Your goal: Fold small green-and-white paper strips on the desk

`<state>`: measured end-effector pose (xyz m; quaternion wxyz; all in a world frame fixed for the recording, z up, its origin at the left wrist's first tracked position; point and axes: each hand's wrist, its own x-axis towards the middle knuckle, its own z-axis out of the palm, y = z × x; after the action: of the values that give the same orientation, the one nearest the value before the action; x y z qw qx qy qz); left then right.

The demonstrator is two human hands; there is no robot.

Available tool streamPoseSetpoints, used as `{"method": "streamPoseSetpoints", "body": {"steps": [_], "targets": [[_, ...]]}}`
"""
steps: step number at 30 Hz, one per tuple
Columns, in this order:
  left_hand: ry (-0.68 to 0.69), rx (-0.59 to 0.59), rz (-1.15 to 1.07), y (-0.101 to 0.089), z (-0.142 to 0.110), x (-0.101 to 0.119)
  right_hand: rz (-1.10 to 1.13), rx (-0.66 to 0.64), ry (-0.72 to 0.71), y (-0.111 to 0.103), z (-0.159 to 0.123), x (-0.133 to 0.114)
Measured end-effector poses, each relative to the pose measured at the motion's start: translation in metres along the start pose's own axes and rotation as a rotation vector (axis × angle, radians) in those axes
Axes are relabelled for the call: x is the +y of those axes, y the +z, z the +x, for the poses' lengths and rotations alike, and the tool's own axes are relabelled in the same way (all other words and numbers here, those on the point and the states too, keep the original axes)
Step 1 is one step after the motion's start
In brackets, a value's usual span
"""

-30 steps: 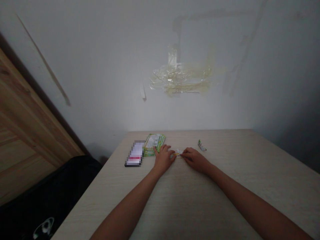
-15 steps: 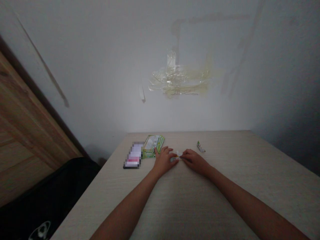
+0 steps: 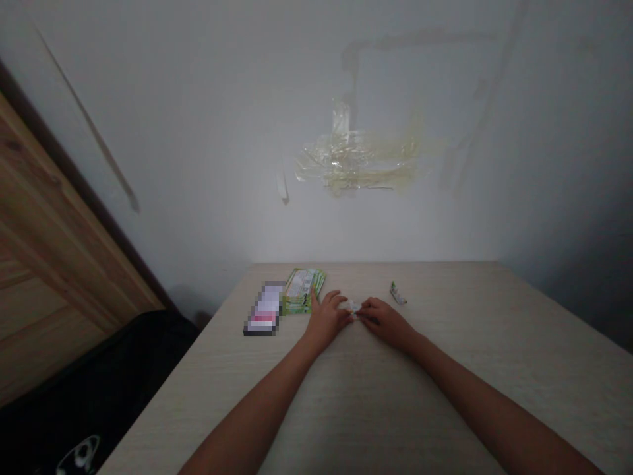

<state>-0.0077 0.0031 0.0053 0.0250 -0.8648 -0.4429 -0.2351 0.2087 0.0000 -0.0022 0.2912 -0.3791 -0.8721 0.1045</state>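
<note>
A small whitish, crinkled wrapper (image 3: 353, 307) lies low over the table between my two hands, its shape mostly covered by fingers. My left hand (image 3: 325, 318) pinches its left side with thumb and index finger, the other fingers spread above. On the opposite side, my right hand (image 3: 384, 321) grips the wrapper with bunched fingertips. Just left of my left hand are green-and-white printed packets (image 3: 299, 290), lying flat and overlapping. A small twisted green-and-white wrapper strip (image 3: 397, 293) rests beyond my right hand.
A phone-like flat object (image 3: 266, 310), blurred out, lies left of the packets. The pale wooden table (image 3: 346, 409) meets a wall with yellowed tape (image 3: 366, 158). At left are a black bag-like thing (image 3: 99, 369) and a wooden panel (image 3: 54, 224).
My left hand has turned slightly, its fingers drawn closer toward the wrapper. The wrapper shows less between the fingers. My right hand stays nearly in place; the view shifts slightly.
</note>
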Motion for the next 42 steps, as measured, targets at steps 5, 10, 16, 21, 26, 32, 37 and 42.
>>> {"method": "streamPoseSetpoints", "body": {"steps": [5, 10, 16, 21, 26, 32, 37, 42], "targets": [[0.065, 0.018, 0.029, -0.002, 0.001, 0.000, -0.006, 0.020, -0.008, 0.002, 0.000, 0.001], [0.110, 0.046, 0.055, -0.001, 0.000, 0.002, -0.012, 0.017, -0.015, 0.003, 0.000, 0.002], [0.089, 0.105, 0.014, 0.007, 0.001, -0.003, -0.020, 0.019, -0.008, 0.003, 0.001, 0.002], [0.067, 0.111, -0.026, 0.010, 0.001, -0.006, -0.036, 0.039, -0.005, 0.002, 0.001, 0.001], [0.036, 0.103, -0.055, 0.010, 0.000, -0.005, -0.057, 0.045, 0.015, 0.005, 0.003, 0.004], [0.020, 0.081, -0.082, 0.007, -0.001, -0.002, -0.044, 0.037, 0.039, 0.005, 0.004, 0.006], [-0.029, 0.049, -0.108, 0.006, -0.001, -0.002, 0.020, 0.058, 0.081, 0.003, 0.004, 0.005], [-0.121, 0.032, -0.128, 0.004, 0.000, -0.002, 0.055, 0.052, 0.115, 0.002, 0.004, 0.004]]}}
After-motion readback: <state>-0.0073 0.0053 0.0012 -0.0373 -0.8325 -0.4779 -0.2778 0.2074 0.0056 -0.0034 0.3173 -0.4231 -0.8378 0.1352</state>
